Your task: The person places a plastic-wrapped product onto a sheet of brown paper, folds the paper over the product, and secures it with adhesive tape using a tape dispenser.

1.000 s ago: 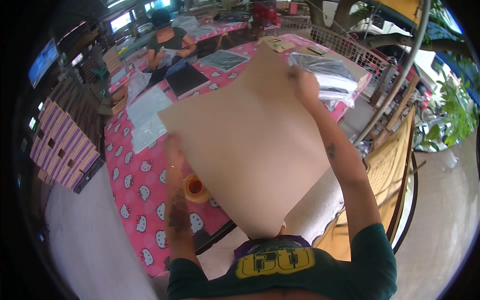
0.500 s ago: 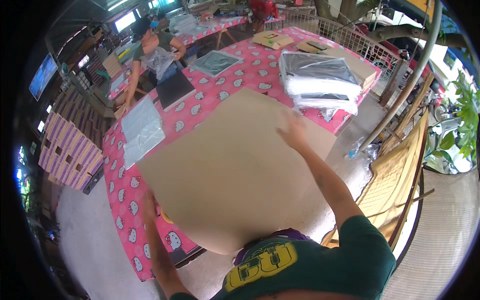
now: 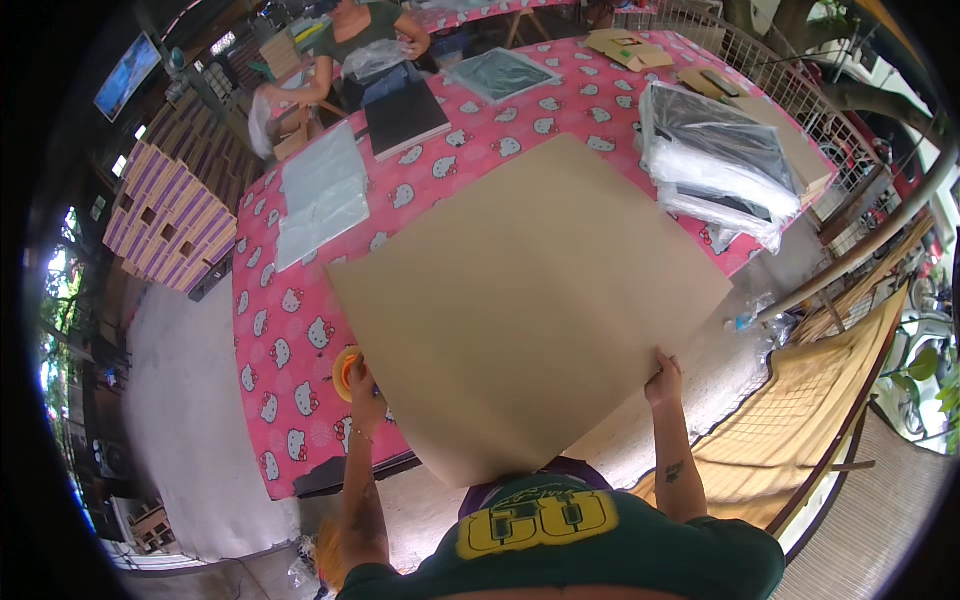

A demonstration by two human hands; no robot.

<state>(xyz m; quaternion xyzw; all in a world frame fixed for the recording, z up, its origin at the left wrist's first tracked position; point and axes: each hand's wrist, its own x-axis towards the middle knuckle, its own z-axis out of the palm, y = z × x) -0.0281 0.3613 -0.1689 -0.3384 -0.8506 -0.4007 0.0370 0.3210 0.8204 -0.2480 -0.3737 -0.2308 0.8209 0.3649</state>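
Since the earlier frame, the right hand (image 3: 664, 380) has moved from above the far right part of a large brown sheet (image 3: 530, 310) down to its right edge, and the left hand (image 3: 367, 394) has come to an orange tape roll (image 3: 342, 378). At far left, brown boxes with purple stripes (image 3: 165, 205) stand stacked beside the pink-covered table (image 3: 325, 412). Clear plastic sleeves (image 3: 325, 185) lie on the table's left part. Left hand: fingers curled, overlapping the roll just beside the sheet's left edge; whether they grasp roll or sheet cannot be told. Beyond the sleeves, a co-worker (image 3: 362, 28) is at the table's far side, near a black panel (image 3: 408, 122). Centrally, the sheet lies over the table, its near part overhanging and curving toward the person's green shirt (image 3: 650, 530). Right hand: grasping the sheet's edge. Farther right, a plastic-wrapped stack (image 3: 715, 165) rests on the table, apart from the sheet.
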